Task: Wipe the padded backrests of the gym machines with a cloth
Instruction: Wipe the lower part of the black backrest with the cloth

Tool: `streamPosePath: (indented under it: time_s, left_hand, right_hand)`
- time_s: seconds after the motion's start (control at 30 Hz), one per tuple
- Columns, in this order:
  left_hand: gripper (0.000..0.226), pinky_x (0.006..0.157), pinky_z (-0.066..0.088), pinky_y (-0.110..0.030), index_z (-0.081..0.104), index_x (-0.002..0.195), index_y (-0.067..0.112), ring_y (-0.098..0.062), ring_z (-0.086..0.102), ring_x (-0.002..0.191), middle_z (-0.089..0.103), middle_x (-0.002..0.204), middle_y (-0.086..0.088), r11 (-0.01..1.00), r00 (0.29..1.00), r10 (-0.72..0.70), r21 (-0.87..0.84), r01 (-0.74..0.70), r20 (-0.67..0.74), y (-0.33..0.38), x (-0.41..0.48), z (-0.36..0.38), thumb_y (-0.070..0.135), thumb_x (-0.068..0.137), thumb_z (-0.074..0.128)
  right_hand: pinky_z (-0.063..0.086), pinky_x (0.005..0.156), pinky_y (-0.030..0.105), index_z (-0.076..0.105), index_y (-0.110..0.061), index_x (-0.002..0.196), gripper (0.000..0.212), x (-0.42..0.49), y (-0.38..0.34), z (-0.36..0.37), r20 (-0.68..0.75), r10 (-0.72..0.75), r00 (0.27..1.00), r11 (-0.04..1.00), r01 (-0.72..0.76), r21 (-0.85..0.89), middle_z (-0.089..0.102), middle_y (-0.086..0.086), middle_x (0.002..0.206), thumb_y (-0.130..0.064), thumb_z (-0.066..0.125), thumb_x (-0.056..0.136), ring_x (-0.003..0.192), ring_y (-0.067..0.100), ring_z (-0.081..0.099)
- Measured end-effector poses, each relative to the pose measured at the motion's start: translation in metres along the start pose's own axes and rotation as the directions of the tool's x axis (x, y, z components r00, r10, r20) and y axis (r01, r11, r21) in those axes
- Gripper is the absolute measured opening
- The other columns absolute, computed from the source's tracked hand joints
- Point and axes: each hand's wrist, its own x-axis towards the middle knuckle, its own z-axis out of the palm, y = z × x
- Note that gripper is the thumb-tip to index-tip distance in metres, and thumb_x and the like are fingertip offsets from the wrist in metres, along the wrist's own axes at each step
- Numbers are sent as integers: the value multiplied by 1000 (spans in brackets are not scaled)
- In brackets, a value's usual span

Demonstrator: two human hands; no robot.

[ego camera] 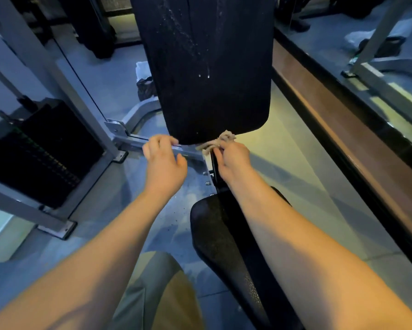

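On a dim gym floor [293,148] among steel frames [57,67], my right hand [233,160] pinches the bunched cloth [221,141] at the lower edge of the black padded backrest [207,67], my left hand [164,163] loosely curled beside it, grip unclear; I'd wipe upward in firm overlapping strokes over the white flecks [188,44].

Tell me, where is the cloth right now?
In the head view, the cloth is bunched in the right hand, just right of centre, against the bottom edge of the black backrest.
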Motion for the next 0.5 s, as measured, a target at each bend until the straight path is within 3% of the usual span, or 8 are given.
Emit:
streamPosePath:
  time_s: [0.07,0.17,0.27,0.33,0.4,0.5]
  left_hand:
    - [21,89,40,-26,57,110,10,-21,50,110,52,110,1,982,984,-156,-92,164,88,-10,-11,-1,3,91,54]
    - [16,76,48,-30,59,109,12,-17,59,83,64,99,-2,912,935,-326,-216,350,138,-14,-14,-7,8,95,53]
    - [12,79,57,-39,57,100,22,-25,67,88,67,96,-3,823,891,-424,-344,453,159,-13,-8,-7,13,94,53]
    - [13,88,58,-46,55,94,27,-28,68,94,63,91,2,786,879,-443,-395,475,176,-8,-4,-8,14,94,53]
    - [11,88,58,-46,55,98,25,-28,68,95,62,91,1,769,874,-442,-416,485,202,-3,-1,-7,14,95,53]
    - [9,87,58,-46,55,101,25,-26,67,93,64,94,-1,791,886,-422,-401,462,190,-1,1,-6,17,96,53]
  right_hand:
    - [54,90,30,52,10,131,35,-5,12,14,77,36,996,999,-34,-22,56,2,87,6,53,96,74,10,58]
    - [58,80,23,60,7,122,28,-15,28,34,133,111,985,993,-117,35,64,8,94,7,60,94,83,12,65]
    - [59,69,22,66,3,114,22,-17,28,35,54,102,993,992,-106,68,70,13,100,4,64,92,85,16,69]
    - [55,62,24,65,-1,116,22,-15,19,25,-111,-42,993,999,43,6,68,10,95,-5,60,95,76,14,66]
    - [52,65,20,61,-13,99,6,-15,13,21,-243,-330,912,940,294,-175,66,5,92,-17,61,95,76,13,64]
    - [41,61,6,50,-21,76,24,-27,13,43,-22,-622,783,688,533,-493,56,-7,78,-14,64,94,69,1,51]
